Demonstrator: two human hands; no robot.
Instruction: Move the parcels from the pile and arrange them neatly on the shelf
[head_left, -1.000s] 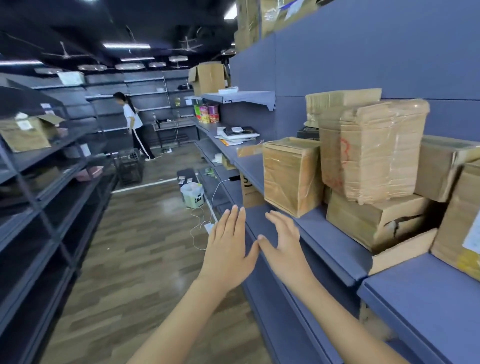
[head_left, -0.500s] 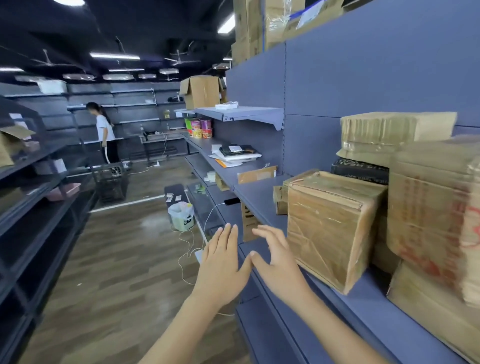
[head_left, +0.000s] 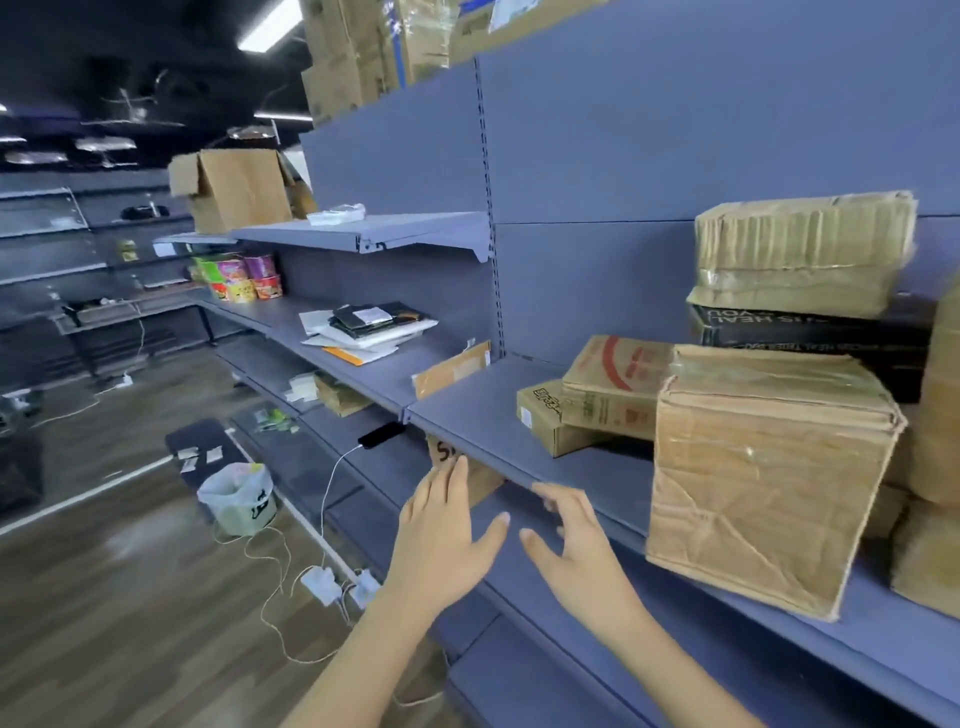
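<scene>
Head view: we hold our left grip (head_left: 441, 543) and right grip (head_left: 577, 561) open and empty before the blue-grey shelf (head_left: 483, 415), where taped cardboard parcels (head_left: 769, 483) sit; a wood-plank floor (head_left: 104, 623) stretches left.

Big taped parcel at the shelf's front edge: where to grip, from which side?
Both hands, from the aisle: the taped parcel looks too wide for one. Left hand on its exposed left face, right hand under the front bottom edge, near the shelf lip.
</scene>
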